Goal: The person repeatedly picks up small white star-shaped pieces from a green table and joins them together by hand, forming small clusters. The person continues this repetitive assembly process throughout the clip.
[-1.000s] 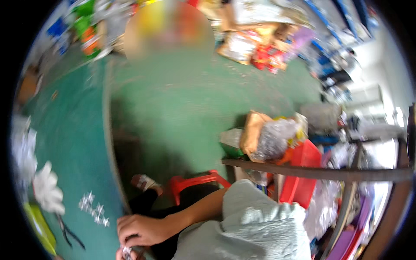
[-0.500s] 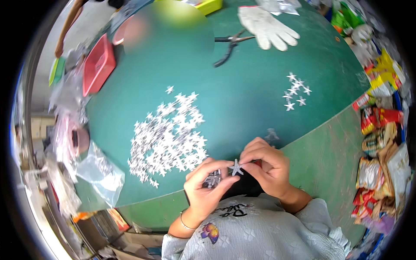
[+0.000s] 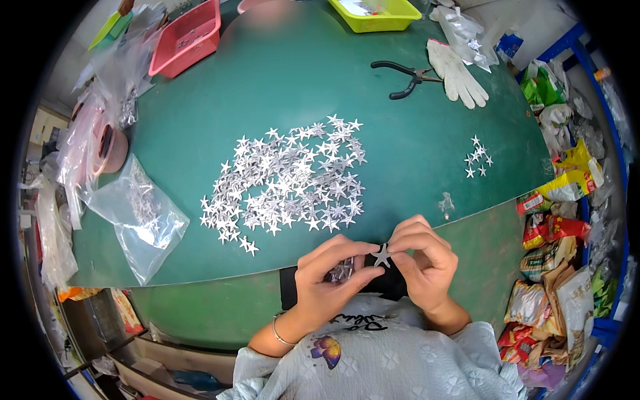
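My left hand (image 3: pixel 321 277) is closed, with several silver starfish-shaped pieces (image 3: pixel 341 269) cupped in its palm. Between its thumb and index fingertip and my right hand (image 3: pixel 427 263) is one grey metal starfish piece (image 3: pixel 382 256), held in front of my chest at the table edge. The right thumb and index finger pinch one of its arms. Beyond my hands, a wide loose pile of silver starfish pieces (image 3: pixel 287 179) is spread on the green tabletop. A small group of starfish pieces (image 3: pixel 476 159) lies apart at the right.
Black-handled pliers (image 3: pixel 415 77) touch a white glove (image 3: pixel 459 75) at the far right. A red tray (image 3: pixel 193 40) and a yellow tray (image 3: pixel 380 23) stand at the back. A clear bag of pieces (image 3: pixel 143 220) lies on the left. Colourful packages (image 3: pixel 533 303) are stacked along the right.
My head view has shifted, so more of the table's back shows. Both hands still hold the single starfish piece between them, in nearly the same pose.
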